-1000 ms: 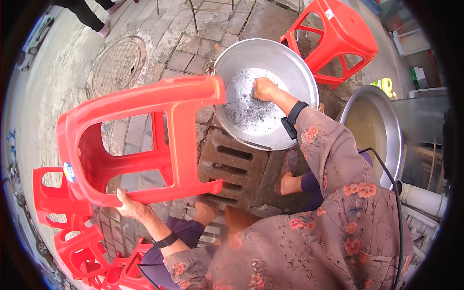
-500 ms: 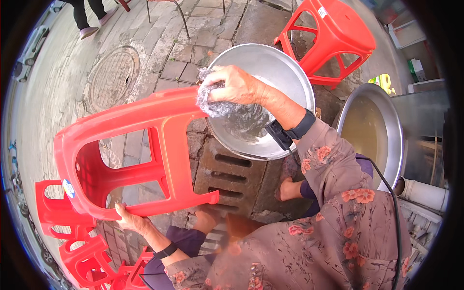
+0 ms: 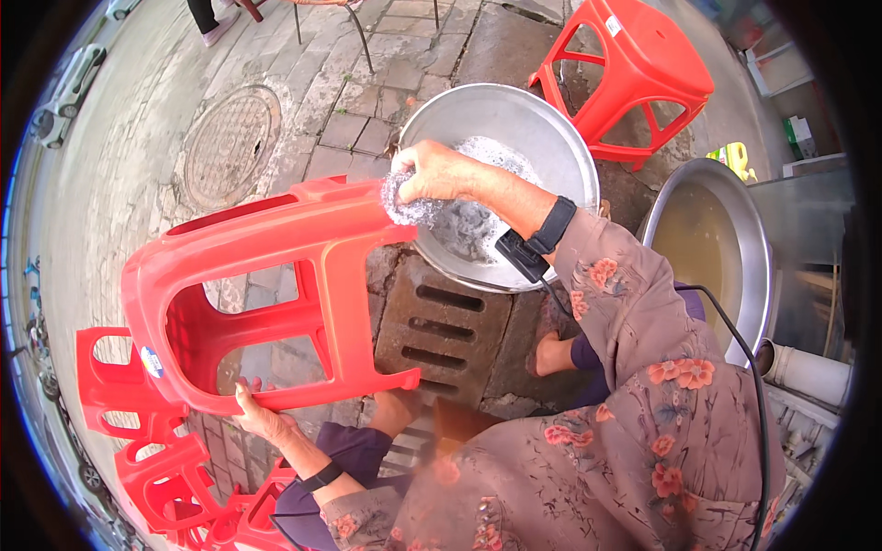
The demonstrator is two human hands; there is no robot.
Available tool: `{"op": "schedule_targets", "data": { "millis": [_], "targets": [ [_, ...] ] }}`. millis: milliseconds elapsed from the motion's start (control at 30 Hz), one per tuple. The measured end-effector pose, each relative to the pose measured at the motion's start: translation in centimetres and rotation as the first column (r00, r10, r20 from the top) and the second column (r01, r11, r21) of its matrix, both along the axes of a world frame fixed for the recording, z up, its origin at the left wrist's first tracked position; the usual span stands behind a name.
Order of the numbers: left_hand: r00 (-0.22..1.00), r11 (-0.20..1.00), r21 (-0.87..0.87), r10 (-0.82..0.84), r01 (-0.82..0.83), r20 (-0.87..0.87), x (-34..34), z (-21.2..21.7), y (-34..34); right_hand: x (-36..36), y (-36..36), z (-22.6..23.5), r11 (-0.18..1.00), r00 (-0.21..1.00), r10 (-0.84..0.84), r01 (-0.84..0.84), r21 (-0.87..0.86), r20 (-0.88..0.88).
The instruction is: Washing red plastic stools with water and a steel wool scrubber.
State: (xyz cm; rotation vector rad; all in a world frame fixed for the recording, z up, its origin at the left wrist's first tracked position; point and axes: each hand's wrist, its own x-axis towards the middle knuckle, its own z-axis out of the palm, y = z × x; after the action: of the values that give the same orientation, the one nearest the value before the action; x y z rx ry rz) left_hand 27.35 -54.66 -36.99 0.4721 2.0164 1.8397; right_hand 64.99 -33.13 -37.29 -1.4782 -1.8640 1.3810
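Note:
A red plastic stool (image 3: 344, 303) is tilted on its side in front of me, its legs toward the right. My left hand (image 3: 264, 415) grips its lower edge near the seat end, with the fingers passing behind the rim. In my right hand (image 3: 439, 173) is a bunched silvery mesh scrubber (image 3: 404, 200), pressed against the end of the upper leg. Just beyond that leg stands a wide metal basin (image 3: 558, 129) holding foamy, greyish water.
Another red stool (image 3: 657, 55) stands behind the basin. At the right is a second metal basin (image 3: 755, 216) of cloudy water, near a yellow bottle (image 3: 732, 158). Several red stools (image 3: 165, 477) cluster at lower left. A slotted drain cover (image 3: 404, 317) lies below the basin.
The stool has shifted slightly right and down. My right hand with the scrubber has moved a little right and down at the leg's end. More white foam shows in the basin.

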Motion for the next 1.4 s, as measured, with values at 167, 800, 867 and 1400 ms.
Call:
{"op": "schedule_targets", "data": {
  "millis": [167, 800, 867, 1400],
  "targets": [
    [0.983, 0.986, -0.149, 0.040, -0.068, -0.181, -0.4, 0.4, 0.6, -1.5, -4.9, 1.8, 0.999, 0.997, -0.048, 0.048, 0.004, 0.059],
    [0.973, 0.996, -0.082, -0.045, 0.027, -0.226, 0.9, 0.1, 0.0, 3.2, -3.7, 1.5, 0.999, 0.993, 0.046, -0.044, 0.016, -0.110],
    [0.970, 0.994, -0.106, -0.049, 0.025, -0.237, 0.9, 0.0, 0.1, 3.1, -4.9, 1.4, 0.994, 0.991, 0.108, -0.106, 0.030, -0.082],
    [0.963, 0.993, -0.111, -0.065, 0.037, -0.261, 1.0, 0.0, -0.1, 5.6, -4.8, 0.8, 0.948, 0.968, 0.157, -0.203, 0.245, 0.195]
  ]
}}
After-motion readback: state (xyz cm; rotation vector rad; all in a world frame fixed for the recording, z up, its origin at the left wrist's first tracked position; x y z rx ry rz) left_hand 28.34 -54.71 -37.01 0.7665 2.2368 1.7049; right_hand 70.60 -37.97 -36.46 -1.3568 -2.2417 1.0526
